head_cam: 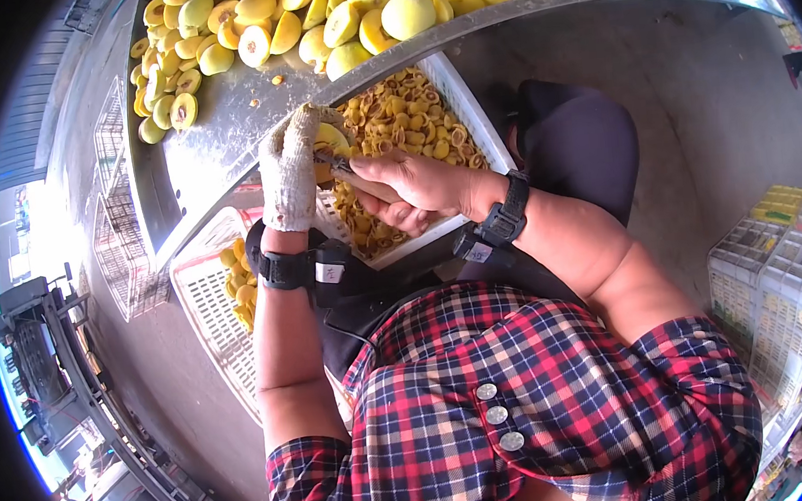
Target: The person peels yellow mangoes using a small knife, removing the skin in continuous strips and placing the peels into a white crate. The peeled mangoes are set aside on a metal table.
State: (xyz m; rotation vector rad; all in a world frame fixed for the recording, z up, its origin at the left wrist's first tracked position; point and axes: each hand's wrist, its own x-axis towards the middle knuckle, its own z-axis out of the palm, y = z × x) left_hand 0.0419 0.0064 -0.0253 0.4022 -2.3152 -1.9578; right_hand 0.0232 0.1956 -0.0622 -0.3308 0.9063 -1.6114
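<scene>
My left hand (292,164), in a worn white knit glove, holds a yellow peach half (331,137) above a crate. My bare right hand (413,182) grips the pale handle of a hand tool (373,185). Its dark metal end meets the fruit by my left fingers; the tip's shape is hidden. Beneath both hands stands a white plastic crate (463,97), full of brownish-yellow peach pits and cut scraps (398,120). On the metal table (222,127) beyond lies a pile of halved yellow peaches (348,25), some cut face up.
The table's raised metal edge (496,18) runs just past the crate. To my left is a white plastic basket (217,335) with yellow fruit pieces (240,284). Stacked crates (772,292) stand at right, wire-like crates (121,237) at left. My knee (576,145) flanks the crate.
</scene>
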